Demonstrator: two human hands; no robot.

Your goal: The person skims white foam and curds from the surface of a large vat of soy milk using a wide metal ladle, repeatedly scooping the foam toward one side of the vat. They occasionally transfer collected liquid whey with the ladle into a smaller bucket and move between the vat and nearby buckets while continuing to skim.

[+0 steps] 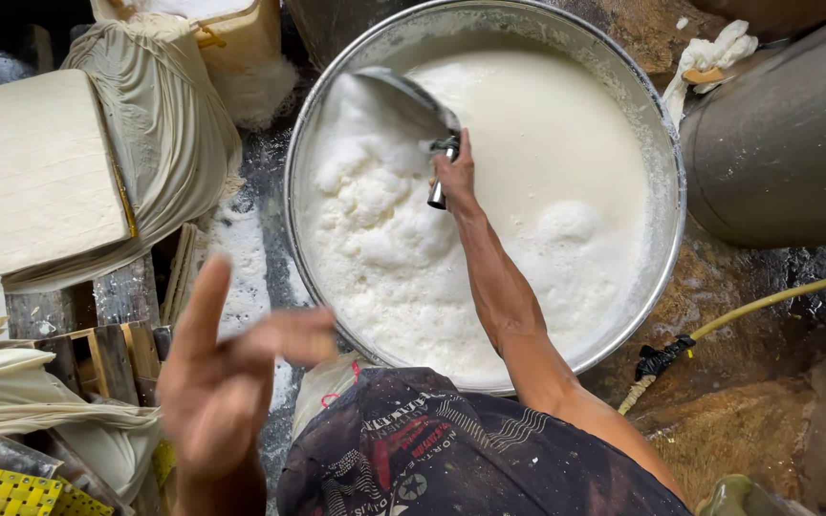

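Wet stone floor (719, 287) carries a wide steel basin (666, 239) of foamy white liquid (547, 153), where the right hand (453, 177) grips a ladle (403, 100) tipped low to skim — the left hand (227, 368) hangs open, empty, likely for balance.

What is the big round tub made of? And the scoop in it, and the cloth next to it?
The tub looks like dull grey metal, with a thin shiny rim. The scoop in the right hand looks like polished steel, since it gleams. The cloth seems to be thin woven fabric, creased and damp-looking.
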